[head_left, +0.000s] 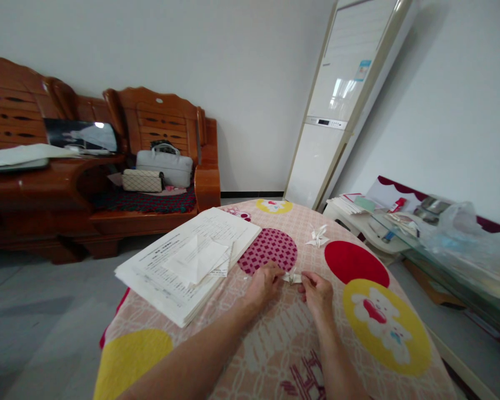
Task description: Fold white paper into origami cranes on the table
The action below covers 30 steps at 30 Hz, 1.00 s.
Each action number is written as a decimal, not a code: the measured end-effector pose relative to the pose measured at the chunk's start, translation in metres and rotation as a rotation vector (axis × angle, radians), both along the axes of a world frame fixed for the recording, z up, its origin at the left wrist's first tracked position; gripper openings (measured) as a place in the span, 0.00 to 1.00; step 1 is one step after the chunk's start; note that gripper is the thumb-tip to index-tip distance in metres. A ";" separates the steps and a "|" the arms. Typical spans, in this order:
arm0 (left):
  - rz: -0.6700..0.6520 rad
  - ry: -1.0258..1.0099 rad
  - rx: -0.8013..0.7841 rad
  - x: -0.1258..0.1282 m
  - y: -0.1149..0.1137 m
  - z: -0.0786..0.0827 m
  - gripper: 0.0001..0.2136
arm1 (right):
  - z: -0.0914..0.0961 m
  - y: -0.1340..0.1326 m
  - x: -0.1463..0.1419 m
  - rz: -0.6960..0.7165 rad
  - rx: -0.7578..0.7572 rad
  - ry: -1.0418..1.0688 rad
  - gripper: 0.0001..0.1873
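Note:
A small folded piece of white paper (292, 276) is pinched between both hands just above the patterned tablecloth (275, 344). My left hand (265, 283) grips its left end with fingers closed. My right hand (318, 290) grips its right end. A finished white paper crane (317, 236) rests on the cloth farther back, beyond the hands. To the left lies a stack of printed sheets (179, 266) with folded white squares on top.
A wooden sofa (108, 183) with a grey bag (165, 166) and quilted purse (143, 180) stands at the back left. A tall white air conditioner (337, 111) stands at the back. A glass-topped side table (441, 244) with papers and plastic bags is on the right.

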<state>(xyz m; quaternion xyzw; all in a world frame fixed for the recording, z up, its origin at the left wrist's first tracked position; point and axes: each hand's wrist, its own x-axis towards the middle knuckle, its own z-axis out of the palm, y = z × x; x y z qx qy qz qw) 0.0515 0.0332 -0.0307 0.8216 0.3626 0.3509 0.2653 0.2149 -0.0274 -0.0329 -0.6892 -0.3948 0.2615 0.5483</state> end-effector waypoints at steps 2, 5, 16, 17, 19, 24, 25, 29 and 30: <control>0.013 0.016 -0.002 0.000 0.001 -0.003 0.10 | -0.002 -0.001 0.003 0.022 0.014 -0.093 0.19; 0.031 0.042 -0.027 0.001 0.002 -0.005 0.09 | -0.003 -0.003 0.006 0.017 0.064 -0.260 0.18; -0.051 0.039 -0.067 -0.002 0.000 0.003 0.08 | -0.006 -0.006 -0.002 0.042 0.168 -0.907 0.17; -0.065 0.039 -0.072 -0.002 0.000 0.005 0.08 | -0.006 -0.006 -0.003 0.054 0.170 -0.935 0.18; -0.098 0.042 -0.083 -0.003 -0.002 0.009 0.09 | -0.007 -0.008 -0.007 0.081 0.172 -0.963 0.19; -0.126 0.062 -0.076 -0.003 -0.004 0.012 0.12 | -0.010 -0.010 -0.011 0.110 0.179 -0.961 0.19; -0.123 0.062 -0.071 -0.002 -0.004 0.012 0.12 | -0.010 -0.010 -0.011 0.116 0.181 -0.956 0.19; -0.101 0.066 -0.044 0.001 -0.004 0.012 0.12 | -0.012 -0.010 -0.007 0.128 0.183 -0.932 0.18; -0.096 0.078 -0.037 0.001 -0.003 0.012 0.12 | -0.012 -0.009 -0.006 0.133 0.179 -0.929 0.17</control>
